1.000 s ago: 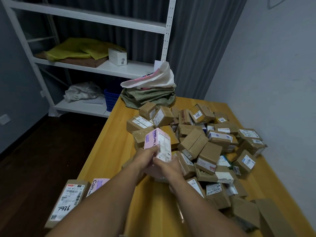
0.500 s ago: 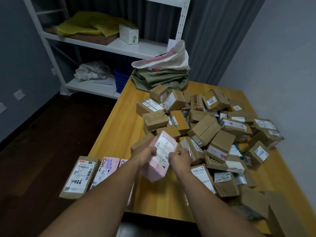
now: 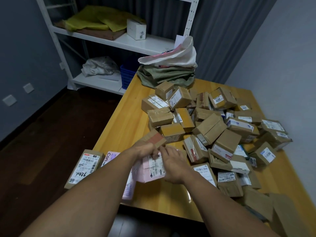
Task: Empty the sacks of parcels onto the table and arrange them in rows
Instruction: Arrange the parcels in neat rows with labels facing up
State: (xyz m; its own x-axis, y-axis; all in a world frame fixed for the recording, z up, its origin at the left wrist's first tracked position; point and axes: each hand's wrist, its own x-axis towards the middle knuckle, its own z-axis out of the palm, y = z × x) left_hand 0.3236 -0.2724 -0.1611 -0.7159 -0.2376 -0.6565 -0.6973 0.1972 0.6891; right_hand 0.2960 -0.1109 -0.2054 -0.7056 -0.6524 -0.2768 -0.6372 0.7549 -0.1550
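While a pink parcel (image 3: 150,171) lay low over the near edge of the yellow desk (image 3: 119,120), both of the person's bare hands were on it. The left grip (image 3: 147,149) was curled over the parcel's far edge, pinching it between fingers and thumb. The right grip (image 3: 172,162) lay palm down on the parcel's right side, its fingers nearly straight across the white label and closed round nothing. Whether the parcel rested on the desk or hung just above it could not be told. Just to its left lay a second pink parcel (image 3: 110,157) printed "Con", and beside that a brown parcel (image 3: 83,166) with "7936" handwritten on its label. A loose heap of brown parcels (image 3: 213,127) covered the middle and right of the desk. At the far end sat folded green sacks (image 3: 164,76) with a white sack (image 3: 174,55) on top. Behind them stood a white shelf rack (image 3: 119,42).
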